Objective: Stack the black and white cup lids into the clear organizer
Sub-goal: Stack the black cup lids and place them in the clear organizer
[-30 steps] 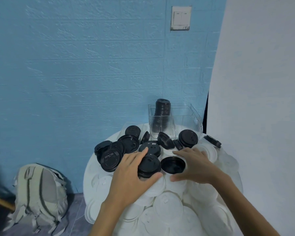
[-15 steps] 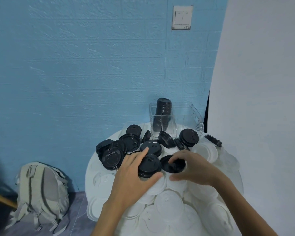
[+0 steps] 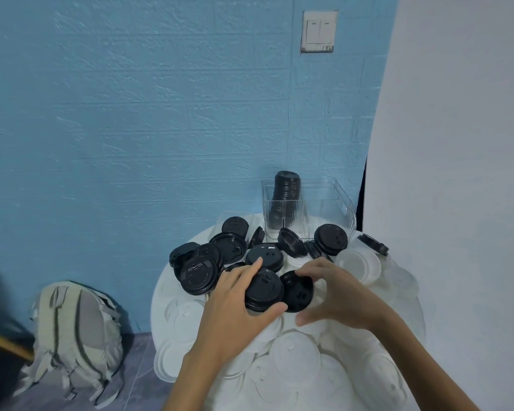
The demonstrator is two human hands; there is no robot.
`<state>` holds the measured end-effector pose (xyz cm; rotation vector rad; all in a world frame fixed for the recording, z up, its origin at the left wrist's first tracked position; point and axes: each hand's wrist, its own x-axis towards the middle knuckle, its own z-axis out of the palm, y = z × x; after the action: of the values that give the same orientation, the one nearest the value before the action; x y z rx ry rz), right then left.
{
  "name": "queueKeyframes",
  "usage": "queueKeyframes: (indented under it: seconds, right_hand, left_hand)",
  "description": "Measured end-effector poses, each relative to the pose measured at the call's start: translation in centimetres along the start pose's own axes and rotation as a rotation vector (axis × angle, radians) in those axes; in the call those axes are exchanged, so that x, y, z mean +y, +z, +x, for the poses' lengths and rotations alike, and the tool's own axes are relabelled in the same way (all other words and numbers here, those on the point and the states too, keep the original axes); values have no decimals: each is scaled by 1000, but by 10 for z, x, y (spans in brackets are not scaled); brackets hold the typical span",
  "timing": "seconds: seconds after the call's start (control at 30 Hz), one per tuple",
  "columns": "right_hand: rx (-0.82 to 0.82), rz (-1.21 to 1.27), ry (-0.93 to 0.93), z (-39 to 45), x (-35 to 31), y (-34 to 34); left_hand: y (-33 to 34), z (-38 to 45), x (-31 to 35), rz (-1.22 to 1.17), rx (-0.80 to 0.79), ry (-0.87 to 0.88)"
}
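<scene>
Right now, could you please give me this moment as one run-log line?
left hand: grips black lid stack | right hand: pinches upturned black lid | organizer: one black stack

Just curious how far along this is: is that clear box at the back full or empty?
Partly filled. The clear organizer holds one tall stack of black lids in its left side; its right side looks empty.

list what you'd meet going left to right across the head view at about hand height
grey-green fabric backpack on the floor → left hand gripping a domed black plastic cup lid → upturned black lid held by the right hand → white plastic lid → plain white wall
</scene>
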<state>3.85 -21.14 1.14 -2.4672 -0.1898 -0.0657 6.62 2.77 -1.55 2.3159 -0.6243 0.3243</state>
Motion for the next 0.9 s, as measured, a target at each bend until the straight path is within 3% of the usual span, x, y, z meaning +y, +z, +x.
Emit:
queueKeyframes:
  seconds: [0.1,0.27,0.47,0.73,0.9]
  right_hand:
    - [63,93,15,0,1,2]
    - [375,236,58,3,0,2]
    - [723,237,-102,0,-22,14]
    - [832,165,-349,-8,-37,27]
    - [734,281,-438,-15,-47,35]
  left_hand:
    - [0,-1,1,-5,2,-2]
    - [-1,0,3,-42,12,-15]
    - [-1,0,12,-133,33,-43]
    - [-7,3,20,-236,55,-82]
    - [-9,2,29,-355,42,-110]
